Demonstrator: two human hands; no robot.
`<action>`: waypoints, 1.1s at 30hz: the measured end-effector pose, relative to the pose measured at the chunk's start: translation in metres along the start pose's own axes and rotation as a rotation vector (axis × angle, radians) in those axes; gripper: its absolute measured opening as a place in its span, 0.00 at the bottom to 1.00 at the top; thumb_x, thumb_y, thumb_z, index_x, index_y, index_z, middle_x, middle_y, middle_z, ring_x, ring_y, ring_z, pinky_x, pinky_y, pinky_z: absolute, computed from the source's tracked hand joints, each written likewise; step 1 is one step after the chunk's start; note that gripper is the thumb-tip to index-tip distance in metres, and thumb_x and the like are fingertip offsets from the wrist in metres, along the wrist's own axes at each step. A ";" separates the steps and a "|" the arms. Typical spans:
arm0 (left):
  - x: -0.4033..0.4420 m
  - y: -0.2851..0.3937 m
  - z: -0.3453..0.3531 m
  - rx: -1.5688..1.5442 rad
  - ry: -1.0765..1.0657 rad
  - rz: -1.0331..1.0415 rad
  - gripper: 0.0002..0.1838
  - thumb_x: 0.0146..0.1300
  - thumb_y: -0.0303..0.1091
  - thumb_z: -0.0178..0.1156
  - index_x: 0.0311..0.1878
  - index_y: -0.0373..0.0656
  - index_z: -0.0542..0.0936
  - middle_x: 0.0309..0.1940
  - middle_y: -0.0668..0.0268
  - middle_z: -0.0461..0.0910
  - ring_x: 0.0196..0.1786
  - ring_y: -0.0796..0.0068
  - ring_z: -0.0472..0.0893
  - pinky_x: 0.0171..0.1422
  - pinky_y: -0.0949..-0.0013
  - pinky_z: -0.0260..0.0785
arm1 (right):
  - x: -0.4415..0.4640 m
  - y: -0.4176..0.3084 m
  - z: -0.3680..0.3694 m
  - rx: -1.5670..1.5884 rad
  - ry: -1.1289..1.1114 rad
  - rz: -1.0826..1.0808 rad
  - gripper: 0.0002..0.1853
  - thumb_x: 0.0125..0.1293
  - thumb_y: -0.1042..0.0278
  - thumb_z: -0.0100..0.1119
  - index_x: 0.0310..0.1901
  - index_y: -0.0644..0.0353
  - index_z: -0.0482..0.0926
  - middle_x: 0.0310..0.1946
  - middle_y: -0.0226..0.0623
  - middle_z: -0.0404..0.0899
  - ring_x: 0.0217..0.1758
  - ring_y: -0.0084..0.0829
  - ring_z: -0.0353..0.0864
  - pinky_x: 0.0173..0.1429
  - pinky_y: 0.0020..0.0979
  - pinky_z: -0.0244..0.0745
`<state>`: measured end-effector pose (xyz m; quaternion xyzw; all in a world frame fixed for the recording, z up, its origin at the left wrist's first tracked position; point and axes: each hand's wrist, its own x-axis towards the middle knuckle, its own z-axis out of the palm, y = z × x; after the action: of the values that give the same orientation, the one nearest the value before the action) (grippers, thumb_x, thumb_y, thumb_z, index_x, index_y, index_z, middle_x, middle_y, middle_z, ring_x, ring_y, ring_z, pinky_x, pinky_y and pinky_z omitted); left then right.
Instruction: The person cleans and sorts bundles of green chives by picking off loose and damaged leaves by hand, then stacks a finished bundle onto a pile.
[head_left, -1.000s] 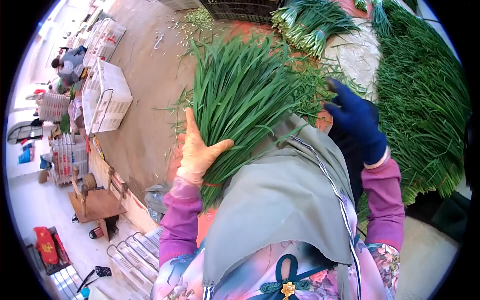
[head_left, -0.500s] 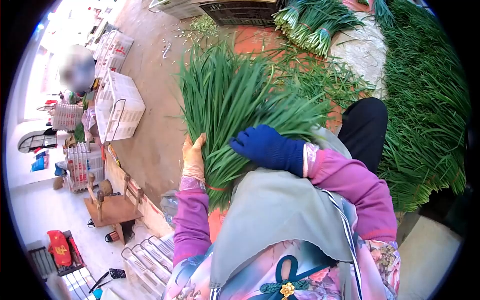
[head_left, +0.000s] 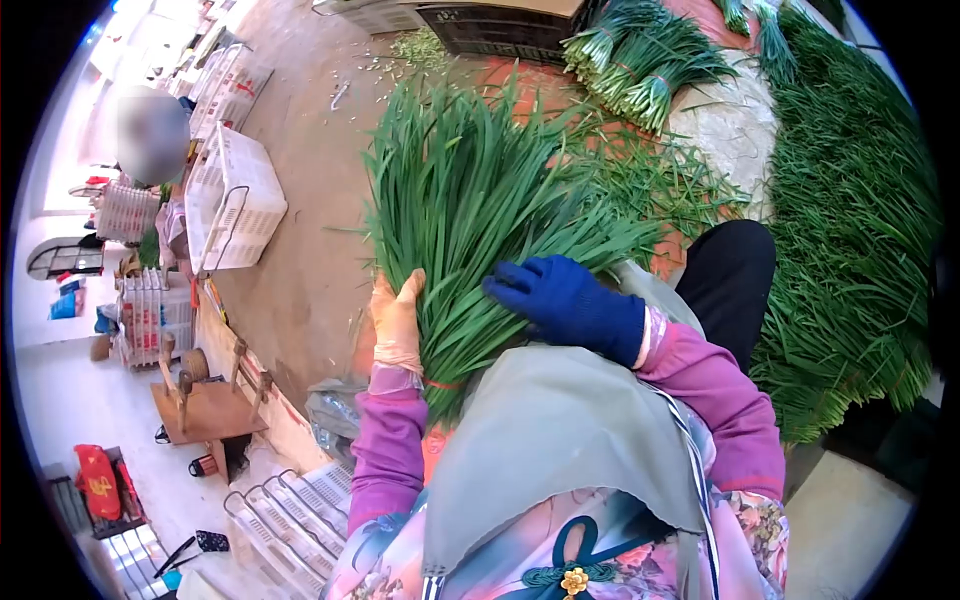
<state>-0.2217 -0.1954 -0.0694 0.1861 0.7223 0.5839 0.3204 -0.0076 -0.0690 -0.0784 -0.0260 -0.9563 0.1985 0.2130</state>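
A big bunch of garlic chives (head_left: 465, 210) stands fanned out in front of me, tied near its base with a red band (head_left: 443, 384). My left hand (head_left: 398, 318), in a pale orange glove, grips the bunch's left side with the thumb across the front; its other fingers are partly hidden. In a dark blue knit glove, my right hand (head_left: 565, 300) curls its fingers over leaves on the bunch's right side. The lower stalks rest against the grey apron (head_left: 560, 430) on my lap.
Tied chive bundles (head_left: 650, 85) lie on a white sack (head_left: 725, 130) at the top. A large heap of chives (head_left: 850, 230) fills the right side. Loose leaves (head_left: 665, 180) litter the ground. White crates (head_left: 240, 200) and a wooden stool (head_left: 210, 405) stand at left.
My right hand has shifted slightly right and down along the leaves, its fingers more curled. My left hand still holds the bunch. The camera view has shifted a little.
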 end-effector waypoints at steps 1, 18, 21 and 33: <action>-0.003 0.001 0.001 -0.053 -0.010 0.012 0.18 0.58 0.22 0.56 0.54 0.34 0.71 0.44 0.61 0.78 0.42 0.73 0.78 0.49 0.72 0.72 | 0.002 0.000 -0.007 0.069 -0.020 0.009 0.35 0.46 0.60 0.65 0.60 0.52 0.67 0.54 0.43 0.70 0.45 0.42 0.76 0.43 0.39 0.71; -0.033 0.019 0.021 -0.157 -0.034 0.073 0.17 0.58 0.20 0.55 0.52 0.34 0.72 0.43 0.62 0.79 0.40 0.76 0.79 0.46 0.74 0.72 | 0.102 0.051 -0.044 0.008 0.209 0.445 0.23 0.52 0.55 0.63 0.47 0.56 0.71 0.25 0.48 0.79 0.31 0.48 0.80 0.33 0.45 0.74; -0.034 0.016 0.022 -0.186 -0.055 0.117 0.17 0.59 0.19 0.54 0.53 0.35 0.72 0.44 0.64 0.79 0.41 0.77 0.78 0.47 0.75 0.72 | 0.105 0.062 -0.034 -0.025 0.187 0.362 0.18 0.54 0.56 0.60 0.43 0.57 0.74 0.24 0.44 0.78 0.28 0.46 0.80 0.30 0.43 0.73; -0.023 0.016 0.018 -0.066 -0.033 0.080 0.17 0.61 0.25 0.56 0.53 0.32 0.70 0.44 0.62 0.77 0.43 0.77 0.75 0.50 0.75 0.68 | 0.038 0.010 -0.065 -0.238 -0.014 0.058 0.02 0.48 0.68 0.54 0.24 0.51 0.72 0.16 0.34 0.71 0.20 0.38 0.77 0.23 0.39 0.68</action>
<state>-0.1949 -0.1935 -0.0505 0.2137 0.6893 0.6165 0.3148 -0.0157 -0.0309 -0.0135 -0.0776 -0.9735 0.0897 0.1956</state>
